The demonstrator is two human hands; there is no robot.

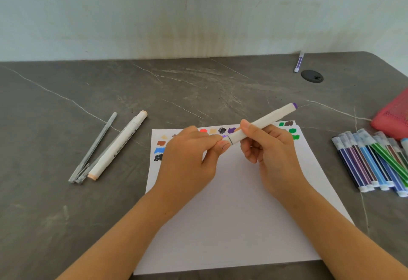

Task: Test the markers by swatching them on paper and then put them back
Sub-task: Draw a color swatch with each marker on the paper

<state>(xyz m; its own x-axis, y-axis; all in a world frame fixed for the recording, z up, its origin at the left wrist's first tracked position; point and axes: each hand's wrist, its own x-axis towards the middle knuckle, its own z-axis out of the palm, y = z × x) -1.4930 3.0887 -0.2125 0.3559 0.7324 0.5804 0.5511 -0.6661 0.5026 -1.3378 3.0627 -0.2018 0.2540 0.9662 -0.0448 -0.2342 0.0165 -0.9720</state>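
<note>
A white sheet of paper [231, 213] lies in front of me, with several colour swatches [223, 130] along its top edge. Above it my right hand [271, 158] grips the barrel of a white marker with a purple end [268, 119], held slanted up to the right. My left hand [189, 156] pinches the marker's near-end cap [225, 146] between thumb and fingers. Whether the cap is seated or pulled free, I cannot tell.
Left of the paper lie a white marker with peach caps [117, 146] and thin grey pens [92, 149]. A row of coloured felt-tips [373, 162] lies at the right, a red mesh basket [393, 116] behind them. A purple pen [298, 63] and a cable hole [312, 76] sit far back.
</note>
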